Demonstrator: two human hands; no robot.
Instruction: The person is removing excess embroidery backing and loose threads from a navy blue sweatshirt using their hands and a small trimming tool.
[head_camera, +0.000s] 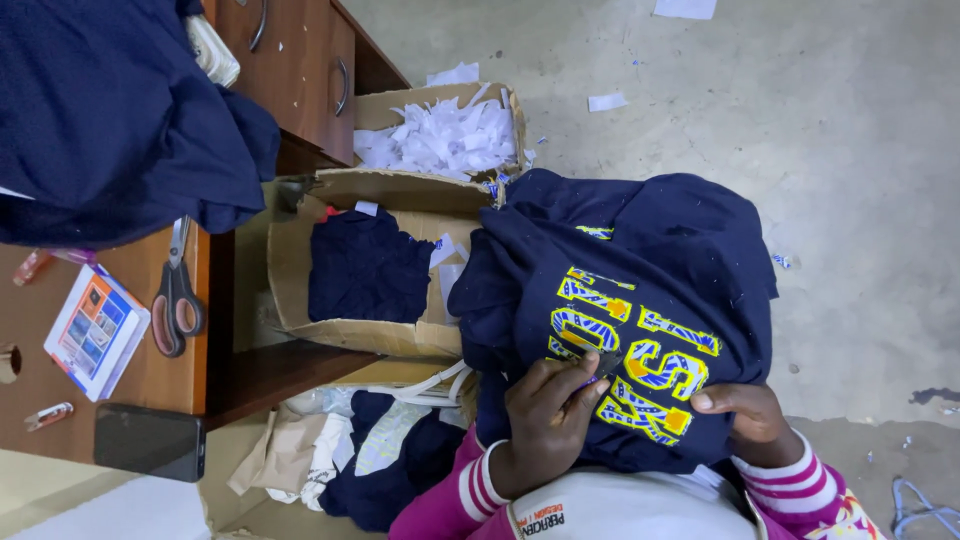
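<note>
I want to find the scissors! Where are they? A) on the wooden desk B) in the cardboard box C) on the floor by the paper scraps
A: the scissors with dark red handles lie on the wooden desk, beside a small printed booklet.

1. The person's left hand (545, 415) is bare, with no glove, ring or watch visible on it.
2. The left sleeve (450, 495) is bright magenta-pink, ending in a ribbed cuff (480, 485) with alternating white and magenta bands.
3. The right hand (745, 412) is likewise bare and unadorned.
4. The right sleeve (810, 490) is the same magenta, with a matching white-and-magenta striped cuff (775, 468).
5. Below the right cuff, a patch of the garment (850, 520) shows a multicoloured print in yellow, white and red.
</note>
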